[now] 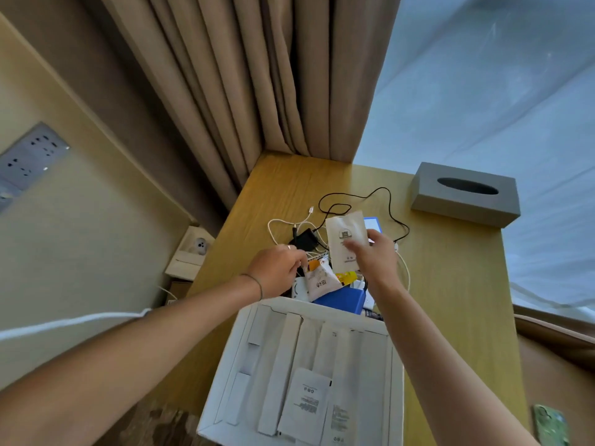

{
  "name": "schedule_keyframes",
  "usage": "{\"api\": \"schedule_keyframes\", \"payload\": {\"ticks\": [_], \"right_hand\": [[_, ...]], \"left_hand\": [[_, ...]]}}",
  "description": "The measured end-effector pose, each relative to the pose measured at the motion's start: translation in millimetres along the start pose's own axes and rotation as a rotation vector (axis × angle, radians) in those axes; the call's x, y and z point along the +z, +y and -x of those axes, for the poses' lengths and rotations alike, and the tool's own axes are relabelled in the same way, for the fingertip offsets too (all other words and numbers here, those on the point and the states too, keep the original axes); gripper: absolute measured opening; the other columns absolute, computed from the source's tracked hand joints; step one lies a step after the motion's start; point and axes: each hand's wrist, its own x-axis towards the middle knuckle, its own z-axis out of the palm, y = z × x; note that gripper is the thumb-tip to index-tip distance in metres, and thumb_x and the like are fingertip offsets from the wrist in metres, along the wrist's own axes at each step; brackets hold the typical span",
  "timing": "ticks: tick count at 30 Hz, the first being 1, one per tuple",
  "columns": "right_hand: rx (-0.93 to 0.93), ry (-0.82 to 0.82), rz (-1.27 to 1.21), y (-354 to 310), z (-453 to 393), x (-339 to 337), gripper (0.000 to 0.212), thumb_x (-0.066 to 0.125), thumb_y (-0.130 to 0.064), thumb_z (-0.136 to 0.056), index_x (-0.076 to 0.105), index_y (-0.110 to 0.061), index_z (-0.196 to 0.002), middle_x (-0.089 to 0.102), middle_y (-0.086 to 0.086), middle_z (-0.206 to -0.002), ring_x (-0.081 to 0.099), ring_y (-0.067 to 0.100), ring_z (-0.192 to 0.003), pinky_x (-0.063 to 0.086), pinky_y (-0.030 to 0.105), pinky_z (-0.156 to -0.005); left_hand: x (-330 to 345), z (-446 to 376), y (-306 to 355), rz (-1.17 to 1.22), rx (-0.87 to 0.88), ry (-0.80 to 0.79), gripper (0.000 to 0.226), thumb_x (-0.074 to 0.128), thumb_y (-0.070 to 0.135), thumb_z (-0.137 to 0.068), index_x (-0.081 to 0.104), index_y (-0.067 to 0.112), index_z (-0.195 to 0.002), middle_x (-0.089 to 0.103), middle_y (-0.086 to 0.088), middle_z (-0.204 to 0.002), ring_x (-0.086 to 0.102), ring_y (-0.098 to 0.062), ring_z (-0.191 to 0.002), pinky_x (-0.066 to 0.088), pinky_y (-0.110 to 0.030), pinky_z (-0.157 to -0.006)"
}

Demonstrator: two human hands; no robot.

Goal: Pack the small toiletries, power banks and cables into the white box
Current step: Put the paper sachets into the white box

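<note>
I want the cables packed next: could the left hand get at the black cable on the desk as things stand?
Probably not at once: the left hand is closed on a small printed sachet. The black cable lies uncovered beyond it, so after dropping the sachet the way looks free.

The table (450, 284) is smooth yellow wood with fine lines in it. The white box (244, 365) looks like matt cardboard. The flat packets (306, 403) in it seem to be matt paper. The curtain (244, 75) is soft brown cloth. The grey tissue box (463, 204) may be plastic.
</note>
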Motion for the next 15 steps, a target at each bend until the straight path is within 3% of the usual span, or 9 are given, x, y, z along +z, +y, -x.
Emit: {"api": "schedule_keyframes", "payload": {"ticks": [3,8,11,13,15], "right_hand": [[0.064,-0.007,-0.122,0.0,18.4,-9.6,0.019,0.076,-0.014,-0.087,0.068,-0.017,-0.103,0.072,0.001,-0.088,0.070,0.014,-0.075,0.047,0.016,-0.047],[0.116,0.020,-0.310,0.7,40.8,-20.9,0.037,0.077,0.003,-0.082,0.059,-0.024,-0.100,0.072,0.004,-0.099,0.072,0.020,-0.086,0.057,0.026,-0.058],[0.069,-0.044,-0.283,1.9,59.7,-21.9,0.047,0.077,0.005,-0.081,0.061,-0.020,-0.117,0.074,0.002,-0.103,0.075,0.020,-0.090,0.062,0.028,-0.063],[0.047,-0.089,-0.236,4.4,75.1,-21.9,0.039,0.076,0.003,-0.082,0.067,-0.021,-0.111,0.078,-0.002,-0.096,0.076,0.015,-0.086,0.061,0.029,-0.066],[0.027,-0.125,-0.189,9.8,90.9,-23.3,0.032,0.075,0.001,-0.082,0.072,-0.025,-0.101,0.080,-0.005,-0.090,0.076,0.012,-0.081,0.060,0.027,-0.065]], "left_hand": [[14.3,-23.7,-1.3,-0.110,0.084,-0.090,0.039,0.056,0.002,-0.090,0.065,0.025,-0.120,0.062,0.001,-0.115,0.061,-0.021,-0.100,0.053,-0.034,-0.071],[31.6,-52.6,-0.3,-0.455,0.357,-0.212,0.070,0.069,0.003,-0.081,0.042,0.022,-0.142,0.047,-0.006,-0.143,0.046,-0.025,-0.127,0.057,-0.038,-0.079],[34.0,-61.0,3.9,-0.699,0.623,-0.222,0.058,0.077,0.010,-0.076,0.056,0.017,-0.130,0.055,-0.008,-0.139,0.046,-0.026,-0.127,0.049,-0.036,-0.083],[32.5,-63.4,6.4,-0.790,0.703,-0.255,0.039,0.078,0.013,-0.076,0.068,0.018,-0.113,0.066,-0.002,-0.124,0.052,-0.023,-0.118,0.046,-0.037,-0.087],[33.9,-67.0,6.8,-0.850,0.702,-0.289,0.032,0.074,0.016,-0.081,0.069,0.020,-0.111,0.066,0.000,-0.123,0.051,-0.022,-0.119,0.043,-0.037,-0.093]]}}
